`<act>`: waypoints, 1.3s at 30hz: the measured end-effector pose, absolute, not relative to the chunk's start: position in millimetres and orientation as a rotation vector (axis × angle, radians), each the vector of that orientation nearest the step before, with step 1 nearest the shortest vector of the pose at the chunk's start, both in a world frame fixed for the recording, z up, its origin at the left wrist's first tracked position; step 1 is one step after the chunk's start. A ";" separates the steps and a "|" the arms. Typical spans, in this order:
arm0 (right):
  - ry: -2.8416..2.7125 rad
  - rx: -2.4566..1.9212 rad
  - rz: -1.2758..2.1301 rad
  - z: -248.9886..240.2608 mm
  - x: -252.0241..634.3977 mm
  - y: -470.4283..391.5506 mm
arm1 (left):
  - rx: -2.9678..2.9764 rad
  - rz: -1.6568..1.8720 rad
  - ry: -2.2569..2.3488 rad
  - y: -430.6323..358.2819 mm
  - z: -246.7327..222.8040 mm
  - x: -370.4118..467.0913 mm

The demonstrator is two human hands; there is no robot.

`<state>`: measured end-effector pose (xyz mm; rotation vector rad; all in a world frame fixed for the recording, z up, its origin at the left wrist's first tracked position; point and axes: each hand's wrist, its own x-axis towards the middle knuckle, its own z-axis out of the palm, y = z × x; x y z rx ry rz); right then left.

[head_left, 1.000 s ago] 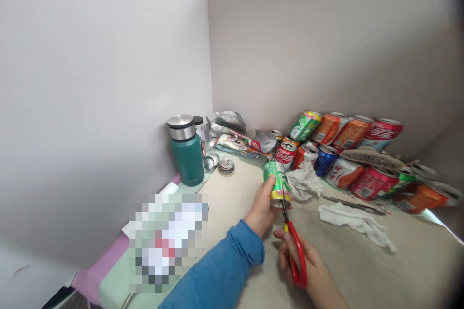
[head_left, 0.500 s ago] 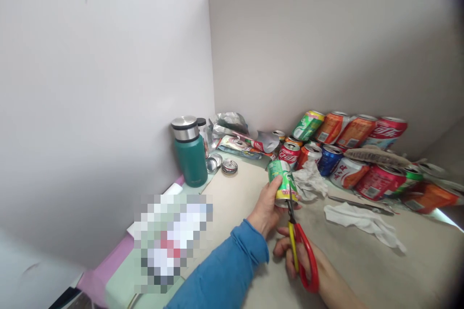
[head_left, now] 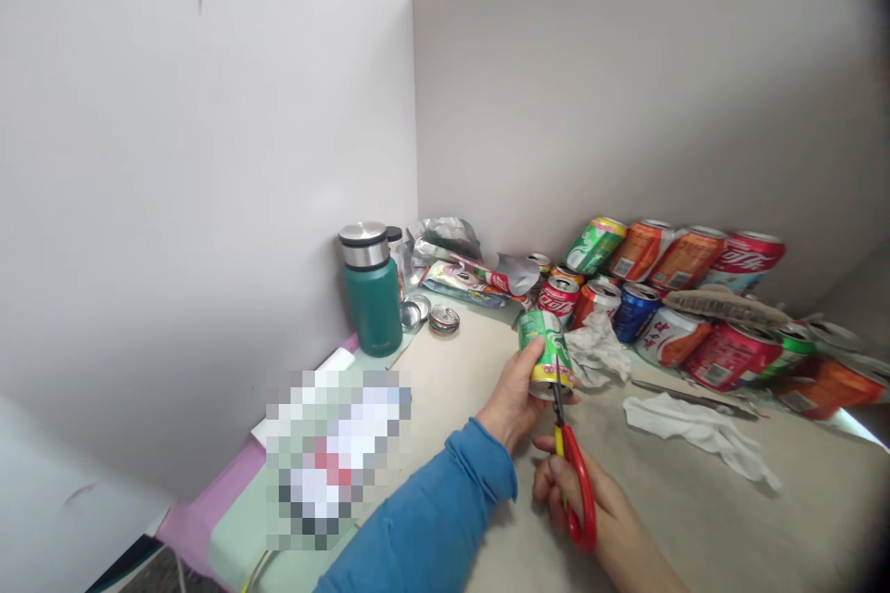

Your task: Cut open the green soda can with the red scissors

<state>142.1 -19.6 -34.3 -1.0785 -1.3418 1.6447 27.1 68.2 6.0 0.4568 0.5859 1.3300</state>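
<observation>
Clasps a green-and-yellow metal can (head_left: 546,334) in the left hand (head_left: 513,396), grasps red-and-yellow-handled scissors (head_left: 574,456) in the right hand (head_left: 604,495). Should steady the can and take short, straight snips.

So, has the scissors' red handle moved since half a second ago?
Yes, the red handle has shifted left in view, away from the white tissue, and nearer the yellow handle.

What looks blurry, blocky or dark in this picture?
Head view: a blocky patch covers part of the lower left; head view: the far-right orange can looks smeared, the green can in the left hand sharper; head view: the upper-right corner darkens.
</observation>
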 end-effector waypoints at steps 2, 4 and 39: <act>-1.340 -1.076 1.652 -35.6 141.6 -19.2 | 0.460 1.326 0.585 68.4 5.3 27.3; -1.325 -1.084 1.628 -36.0 139.9 -20.1 | 0.467 1.326 0.583 68.9 4.3 27.5; -1.413 -1.013 1.630 -30.2 140.2 -20.2 | 0.513 1.351 0.621 70.0 5.5 27.0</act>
